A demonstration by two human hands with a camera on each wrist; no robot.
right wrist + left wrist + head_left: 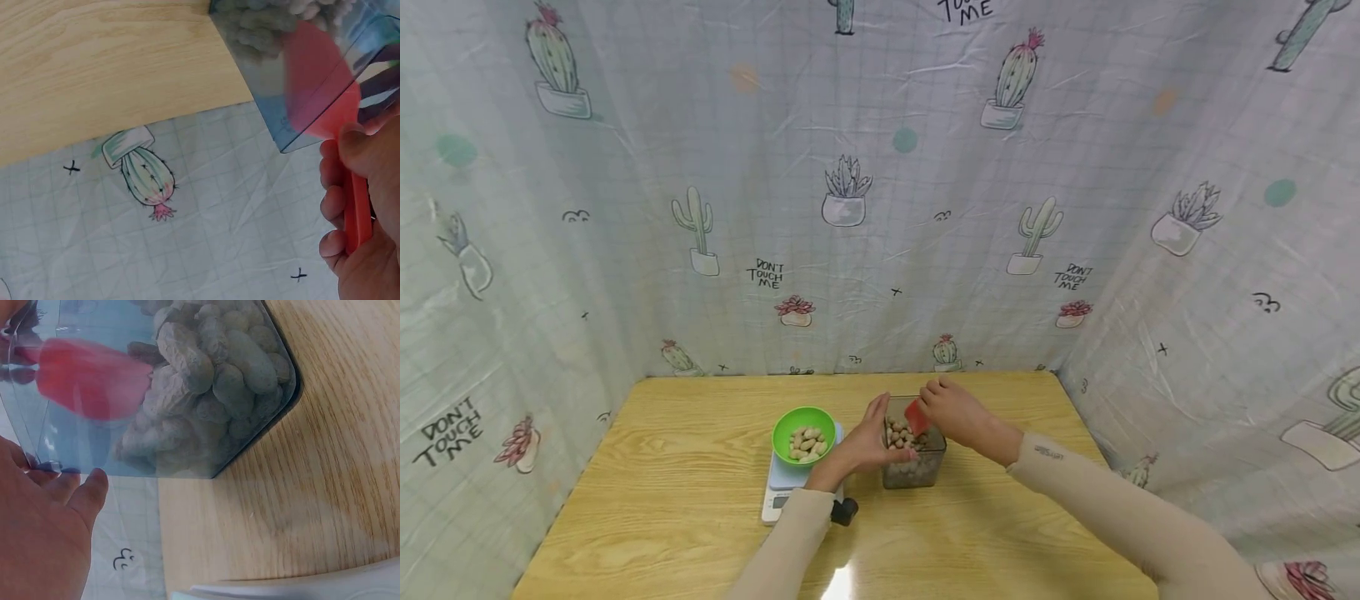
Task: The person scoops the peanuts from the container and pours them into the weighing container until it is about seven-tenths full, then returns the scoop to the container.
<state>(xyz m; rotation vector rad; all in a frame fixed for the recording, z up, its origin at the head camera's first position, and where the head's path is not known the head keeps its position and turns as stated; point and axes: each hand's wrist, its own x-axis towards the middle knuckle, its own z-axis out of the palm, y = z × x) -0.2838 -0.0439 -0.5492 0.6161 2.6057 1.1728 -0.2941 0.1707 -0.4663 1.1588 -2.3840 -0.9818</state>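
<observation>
A clear, dark-tinted plastic container (912, 477) stands on the table, part full of peanuts in their shells (231, 369). My left hand (868, 440) holds it from the left side, with the thumb along the near wall and the fingers at the rim. In the right wrist view, my right hand (375, 194) grips the handle of a red scoop (319, 81). The scoop's head is inside the container, tilted down against the peanuts. Left of the container, a green bowl (781, 427) with several peanuts (807, 444) sits on a white kitchen scale (772, 505).
The wooden table (685, 467) runs back to a cactus-print curtain (880, 250), which also hangs on both sides. A black strap piece (845, 511) shows at my left wrist, close to the scale. The scale lies partly under my left forearm.
</observation>
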